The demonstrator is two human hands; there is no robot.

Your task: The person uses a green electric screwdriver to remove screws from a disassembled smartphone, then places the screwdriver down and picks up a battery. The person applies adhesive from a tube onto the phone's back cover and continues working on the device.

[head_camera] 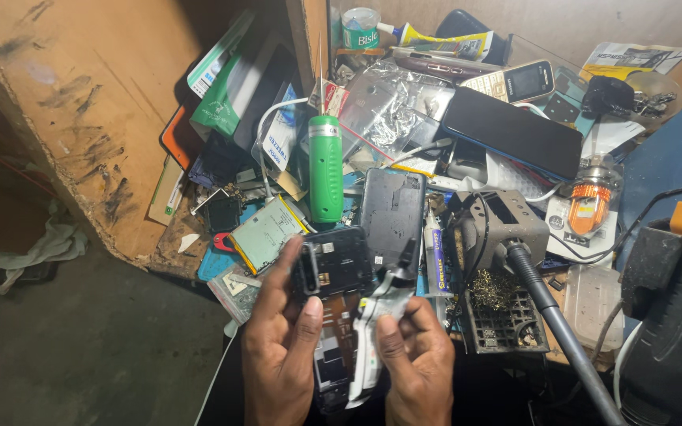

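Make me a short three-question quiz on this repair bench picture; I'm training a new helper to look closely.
1. True or false: the left hand holds an opened phone body with its back cover off.
2. What does the right hand grip? A) a white-handled tool B) the green cylinder C) the grey hose
3. Which thing lies just behind the tool's tip: the dark grey back cover or the keypad phone?

Key
1. True
2. A
3. The dark grey back cover
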